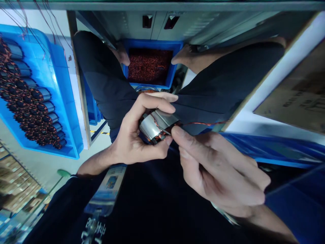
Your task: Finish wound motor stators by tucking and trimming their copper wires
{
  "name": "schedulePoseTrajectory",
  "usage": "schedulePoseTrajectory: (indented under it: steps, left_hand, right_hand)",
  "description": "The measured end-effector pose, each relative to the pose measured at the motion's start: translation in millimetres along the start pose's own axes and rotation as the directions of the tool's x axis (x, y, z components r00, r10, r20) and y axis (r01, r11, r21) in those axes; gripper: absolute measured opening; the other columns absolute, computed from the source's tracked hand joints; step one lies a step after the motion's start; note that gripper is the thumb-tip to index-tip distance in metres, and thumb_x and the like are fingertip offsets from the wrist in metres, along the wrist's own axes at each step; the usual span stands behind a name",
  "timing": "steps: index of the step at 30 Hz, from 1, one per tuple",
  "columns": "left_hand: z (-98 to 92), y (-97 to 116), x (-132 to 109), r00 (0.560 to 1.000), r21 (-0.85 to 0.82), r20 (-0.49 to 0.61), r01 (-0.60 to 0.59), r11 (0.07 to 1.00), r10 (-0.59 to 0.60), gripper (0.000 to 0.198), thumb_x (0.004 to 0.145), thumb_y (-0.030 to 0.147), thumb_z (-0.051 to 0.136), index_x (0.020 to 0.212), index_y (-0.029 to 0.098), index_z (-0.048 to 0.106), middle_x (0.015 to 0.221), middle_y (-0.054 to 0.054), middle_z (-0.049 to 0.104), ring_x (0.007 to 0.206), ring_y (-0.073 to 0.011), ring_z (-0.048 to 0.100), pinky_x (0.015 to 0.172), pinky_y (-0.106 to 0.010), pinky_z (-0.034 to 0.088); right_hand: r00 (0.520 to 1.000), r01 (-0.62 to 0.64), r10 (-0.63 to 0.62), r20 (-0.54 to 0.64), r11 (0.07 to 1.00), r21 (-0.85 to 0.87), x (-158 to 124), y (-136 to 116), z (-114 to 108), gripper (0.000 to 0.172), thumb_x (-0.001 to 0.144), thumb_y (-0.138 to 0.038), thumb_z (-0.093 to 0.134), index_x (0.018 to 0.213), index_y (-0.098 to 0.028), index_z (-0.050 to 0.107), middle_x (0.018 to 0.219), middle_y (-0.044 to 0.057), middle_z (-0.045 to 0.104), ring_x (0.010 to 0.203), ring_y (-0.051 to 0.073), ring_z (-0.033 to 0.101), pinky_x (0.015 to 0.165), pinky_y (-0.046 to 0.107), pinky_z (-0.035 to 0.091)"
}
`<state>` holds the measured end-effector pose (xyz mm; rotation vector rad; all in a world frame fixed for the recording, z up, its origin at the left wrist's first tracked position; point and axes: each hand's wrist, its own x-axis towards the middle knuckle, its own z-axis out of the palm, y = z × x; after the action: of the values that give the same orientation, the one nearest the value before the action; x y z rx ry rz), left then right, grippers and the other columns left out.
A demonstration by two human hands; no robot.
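Note:
My left hand is closed around a motor stator, a shiny metal cylinder with copper windings showing at its ends. The stator lies tilted in front of my body, between thumb and fingers. My right hand pinches a thin grey rod between thumb and forefinger, its far end lying across the stator's side. Whether this rod is a tool or a stiff lead, I cannot tell. A loose copper wire runs from the stator's right end out to the right, behind my right hand.
On the left, a blue tray holds several rows of wound stators. Between the feet sits a blue bin of copper-coloured scraps. At the right lies a cardboard sheet; an ID badge hangs near my left forearm.

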<state>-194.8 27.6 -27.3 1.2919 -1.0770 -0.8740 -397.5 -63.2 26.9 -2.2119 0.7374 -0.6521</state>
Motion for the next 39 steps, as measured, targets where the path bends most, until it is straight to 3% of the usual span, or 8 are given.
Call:
schedulePoseTrajectory:
  steps: [5, 10, 14, 18, 24, 27, 33, 39]
  left_hand:
    - [-1.2, -4, 6, 0.994, 0.069, 0.058, -0.096, 0.993, 0.092, 0.046, 0.101, 0.024, 0.089, 0.143, 0.026, 0.073, 0.119, -0.009, 0.082, 0.106, -0.0268, 0.083, 0.092, -0.047, 0.077]
    - [-1.4, -6, 6, 0.978, 0.134, 0.026, -0.207, 0.969, 0.206, 0.06, 0.089, 0.024, 0.095, 0.145, 0.019, 0.075, 0.111, -0.009, 0.08, 0.094, -0.0261, 0.081, 0.078, -0.043, 0.075]
    - [-2.6, 6, 0, 0.996, 0.224, 0.092, -0.042, 0.974, 0.022, 0.044, 0.102, 0.026, 0.094, 0.142, 0.021, 0.075, 0.117, -0.011, 0.08, 0.103, -0.0285, 0.082, 0.088, -0.046, 0.076]
    - [2.7, 20, 0, 0.977, 0.329, 0.141, 0.106, 0.938, -0.16, 0.049, 0.108, 0.051, 0.096, 0.146, 0.029, 0.074, 0.125, -0.012, 0.082, 0.124, -0.038, 0.084, 0.098, -0.056, 0.078]
    - [8.2, 23, 3, 0.962, 0.369, 0.143, 0.164, 0.915, -0.231, 0.057, 0.108, 0.067, 0.095, 0.145, 0.03, 0.074, 0.128, -0.014, 0.082, 0.13, -0.0405, 0.084, 0.098, -0.058, 0.079]
    - [0.7, 16, 1, 0.973, 0.359, 0.14, 0.123, 0.925, -0.183, 0.057, 0.109, 0.069, 0.093, 0.145, 0.03, 0.072, 0.127, -0.013, 0.082, 0.121, -0.0381, 0.086, 0.092, -0.056, 0.079]
    - [-1.6, -6, 2, 0.992, 0.259, 0.01, -0.127, 0.957, 0.129, 0.056, 0.108, 0.058, 0.096, 0.147, 0.028, 0.07, 0.118, -0.007, 0.082, 0.102, -0.0264, 0.083, 0.085, -0.045, 0.077]
    - [1.6, -6, 4, 0.998, 0.209, -0.035, -0.051, 0.977, 0.059, 0.055, 0.103, 0.055, 0.097, 0.145, 0.033, 0.07, 0.12, -0.005, 0.082, 0.097, -0.0253, 0.082, 0.079, -0.044, 0.075]
  right_hand:
    - [0.998, 0.006, -0.005, 0.069, 1.0, -0.019, 6, -1, -9, 0.042, 0.108, 0.014, 0.078, 0.14, -0.01, 0.09, 0.086, -0.001, 0.074, 0.066, 0.008, 0.059, 0.068, 0.028, 0.058]
    - [0.991, 0.001, 0.006, 0.13, 0.999, -0.054, 7, -1, -22, 0.052, 0.103, 0.017, 0.08, 0.145, -0.013, 0.09, 0.082, -0.004, 0.07, 0.062, 0.008, 0.056, 0.065, 0.03, 0.054]
    - [0.976, -0.01, 0.028, 0.215, 0.996, -0.084, 10, 2, -26, 0.047, 0.108, 0.012, 0.08, 0.147, -0.012, 0.087, 0.085, -0.004, 0.073, 0.066, 0.008, 0.062, 0.072, 0.031, 0.056]
    - [0.98, 0.041, -0.02, 0.2, 0.994, -0.104, 11, 5, -25, 0.045, 0.11, 0.008, 0.082, 0.15, -0.012, 0.086, 0.09, -0.003, 0.081, 0.064, 0.009, 0.063, 0.069, 0.033, 0.058]
    - [0.965, 0.041, 0.015, 0.262, 0.978, -0.206, 12, -3, -30, 0.055, 0.109, 0.011, 0.08, 0.157, -0.017, 0.081, 0.088, -0.005, 0.081, 0.062, 0.01, 0.065, 0.064, 0.037, 0.057]
    - [0.964, 0.032, 0.021, 0.266, 0.981, -0.192, 14, -3, -33, 0.046, 0.113, 0.003, 0.083, 0.155, -0.016, 0.081, 0.09, -0.004, 0.082, 0.064, 0.01, 0.067, 0.064, 0.036, 0.058]
    - [0.971, 0.057, -0.019, 0.237, 0.986, -0.157, 17, 0, -25, 0.043, 0.114, 0.007, 0.076, 0.153, -0.012, 0.082, 0.087, -0.003, 0.082, 0.059, 0.009, 0.061, 0.06, 0.035, 0.054]
    - [0.986, -0.02, 0.039, 0.164, 0.993, -0.119, 18, -5, -20, 0.046, 0.109, 0.011, 0.077, 0.148, -0.013, 0.085, 0.088, -0.002, 0.082, 0.058, 0.009, 0.06, 0.062, 0.032, 0.057]
